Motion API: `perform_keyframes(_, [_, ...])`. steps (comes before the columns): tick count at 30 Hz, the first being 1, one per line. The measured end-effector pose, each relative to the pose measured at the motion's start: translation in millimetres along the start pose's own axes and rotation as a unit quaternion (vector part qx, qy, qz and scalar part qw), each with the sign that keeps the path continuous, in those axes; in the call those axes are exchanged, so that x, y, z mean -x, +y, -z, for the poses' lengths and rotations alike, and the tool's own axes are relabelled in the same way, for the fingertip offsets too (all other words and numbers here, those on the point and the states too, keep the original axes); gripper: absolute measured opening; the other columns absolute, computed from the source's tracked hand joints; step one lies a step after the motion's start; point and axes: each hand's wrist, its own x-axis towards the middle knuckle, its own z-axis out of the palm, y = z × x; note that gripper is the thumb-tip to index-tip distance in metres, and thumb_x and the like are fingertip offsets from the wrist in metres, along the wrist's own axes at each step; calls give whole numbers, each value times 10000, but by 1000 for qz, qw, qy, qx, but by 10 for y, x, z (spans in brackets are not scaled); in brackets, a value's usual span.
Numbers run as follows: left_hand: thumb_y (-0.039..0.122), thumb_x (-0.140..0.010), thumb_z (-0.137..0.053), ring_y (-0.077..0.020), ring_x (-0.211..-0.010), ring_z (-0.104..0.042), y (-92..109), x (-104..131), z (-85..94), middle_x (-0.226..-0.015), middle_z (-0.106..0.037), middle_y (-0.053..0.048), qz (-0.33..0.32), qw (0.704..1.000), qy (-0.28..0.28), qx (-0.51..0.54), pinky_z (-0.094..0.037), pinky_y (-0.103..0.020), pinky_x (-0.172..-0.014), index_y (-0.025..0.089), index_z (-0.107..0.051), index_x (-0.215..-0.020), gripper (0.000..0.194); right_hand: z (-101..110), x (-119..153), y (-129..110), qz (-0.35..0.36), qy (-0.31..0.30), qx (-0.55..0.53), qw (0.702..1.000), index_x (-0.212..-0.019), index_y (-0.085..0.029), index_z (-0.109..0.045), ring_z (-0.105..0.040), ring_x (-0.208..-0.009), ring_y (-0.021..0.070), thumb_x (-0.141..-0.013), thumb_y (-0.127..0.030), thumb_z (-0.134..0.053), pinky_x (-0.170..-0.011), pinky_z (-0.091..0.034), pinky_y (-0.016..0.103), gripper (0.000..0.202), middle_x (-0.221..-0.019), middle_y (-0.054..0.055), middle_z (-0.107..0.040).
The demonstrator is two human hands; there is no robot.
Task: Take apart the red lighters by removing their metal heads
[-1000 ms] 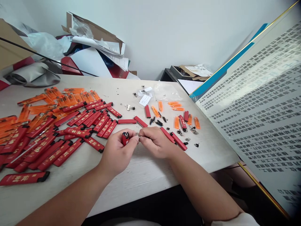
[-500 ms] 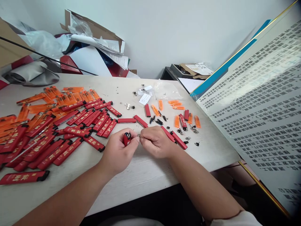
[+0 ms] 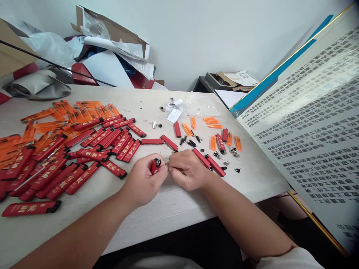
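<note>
A red lighter [image 3: 154,167] is gripped in my left hand [image 3: 141,185], its black and metal top end facing up. Close beside it, my right hand [image 3: 186,171] is closed in a pinch, its fingertips meeting those of the left hand. A tiny thin piece shows between the fingertips, too small to name. Left of my hands lies a heap of red lighters [image 3: 84,153] with gold lettering. Orange lighters [image 3: 81,114] lie behind and among them. Just past my right hand rest loose red lighter bodies [image 3: 214,165].
Small black parts [image 3: 192,143], metal bits [image 3: 234,152] and orange pieces [image 3: 211,121] are scattered at the right of the table [image 3: 168,220]. A large printed board [image 3: 303,123] leans along the right side. Papers and a cardboard box [image 3: 112,31] stand behind.
The view has shifted slightly, so the table things appear a little farther right. Both hands keep nearly the same pose, the lighter still in my left hand.
</note>
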Motion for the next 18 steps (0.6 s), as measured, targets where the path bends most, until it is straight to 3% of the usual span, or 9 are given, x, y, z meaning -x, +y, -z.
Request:
perform_keyframes(9, [248,-737,-512,-94,-533,-338,-25,-14,-10,-561,-355,53,42,998,-15,32,-273,-246,-484,212,-332,-598,230,-35,24,16,13,-2,43,999,-560,-215,-264,-247,-476,93,-697,-80,-388,-478,-245,251,228,-503,-43,-283])
perform_keyframes(18, [227,-737,-491,-97,-550,-349,-42,-10,10,-579,-363,50,22,999,-21,24,-282,-259,-503,216,-315,-590,229,-38,24,-23,18,-21,83,996,-563,-216,-305,-261,-487,102,-732,-89,-370,-474,-252,257,221,-502,-36,-320])
